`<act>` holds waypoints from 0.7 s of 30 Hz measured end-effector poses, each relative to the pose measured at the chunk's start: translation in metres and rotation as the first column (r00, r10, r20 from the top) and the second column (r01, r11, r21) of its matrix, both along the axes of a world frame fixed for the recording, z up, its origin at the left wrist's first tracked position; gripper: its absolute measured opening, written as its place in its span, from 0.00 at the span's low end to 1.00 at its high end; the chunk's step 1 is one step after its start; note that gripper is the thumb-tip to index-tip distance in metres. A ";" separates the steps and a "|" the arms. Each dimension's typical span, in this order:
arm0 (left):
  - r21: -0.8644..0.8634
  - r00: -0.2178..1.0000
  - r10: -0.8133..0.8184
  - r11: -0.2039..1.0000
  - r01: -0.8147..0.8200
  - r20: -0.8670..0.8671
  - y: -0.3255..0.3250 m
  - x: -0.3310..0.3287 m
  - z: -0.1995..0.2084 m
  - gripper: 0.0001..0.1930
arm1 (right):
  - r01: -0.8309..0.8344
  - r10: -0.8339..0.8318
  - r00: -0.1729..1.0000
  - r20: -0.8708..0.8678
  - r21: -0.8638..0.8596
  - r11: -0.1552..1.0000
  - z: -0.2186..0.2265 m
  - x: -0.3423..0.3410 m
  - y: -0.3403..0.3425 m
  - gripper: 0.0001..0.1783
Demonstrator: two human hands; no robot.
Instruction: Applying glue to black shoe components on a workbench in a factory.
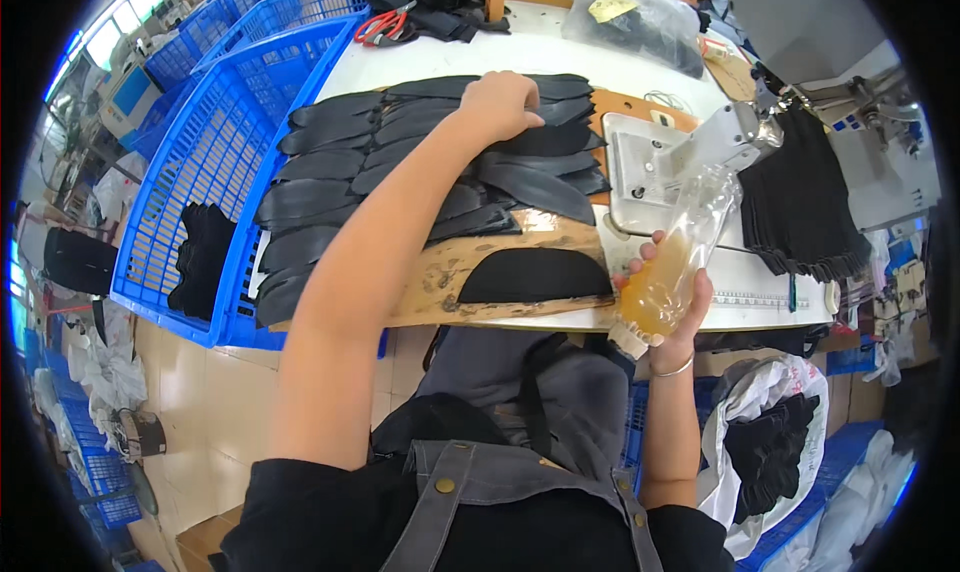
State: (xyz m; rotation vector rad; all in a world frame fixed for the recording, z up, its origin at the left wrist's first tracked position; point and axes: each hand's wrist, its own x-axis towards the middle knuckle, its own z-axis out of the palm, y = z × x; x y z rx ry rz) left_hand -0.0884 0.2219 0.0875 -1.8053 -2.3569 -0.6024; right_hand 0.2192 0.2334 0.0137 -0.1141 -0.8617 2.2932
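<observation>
At the far side of a wooden board, my left hand [500, 104] is closed, its fingers curled down at the edge of a matte black curved piece [545, 139] lying over the others. Most of those fingertips are hidden. Overlapping rows of shiny black curved pieces [325, 162] cover much of the board [440, 277]. Near its front edge lies a single matte black half-moon piece [536, 275]. My right hand [685, 312] grips a clear plastic bottle [680, 257], tilted with its pale cap end toward me. Amber liquid sits in the lower part.
A sewing machine [690, 147] stands right of the board, with a stack of black pieces [800, 197] beyond it. Blue crates [225, 162] flank the table's left side. A white bag [720, 442] of black pieces is at lower right. Red-handled scissors [385, 25] lie at the back.
</observation>
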 end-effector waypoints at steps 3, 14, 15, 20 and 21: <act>0.040 0.970 -0.236 0.972 0.233 0.065 0.025 0.007 -0.013 0.12 | -0.012 0.012 1.000 0.004 -0.011 1.000 0.001 0.000 -0.004 0.38; -0.130 0.940 -0.320 0.944 0.305 -0.117 0.055 0.030 -0.017 0.13 | -0.056 0.057 0.997 0.043 -0.010 0.998 0.004 0.003 0.005 0.38; -0.132 0.930 -0.342 0.936 0.326 -0.134 0.055 0.031 -0.015 0.12 | -0.051 0.052 0.998 0.042 -0.012 0.999 0.004 0.004 0.006 0.38; -0.052 0.922 -0.364 0.932 0.360 -0.135 0.054 0.024 -0.018 0.10 | -0.055 0.057 0.997 0.052 -0.034 0.998 0.009 0.000 0.007 0.38; -0.052 0.938 -0.342 0.939 0.340 -0.048 0.054 0.024 -0.018 0.11 | -0.058 0.060 0.997 0.053 -0.034 0.998 0.012 -0.002 0.008 0.38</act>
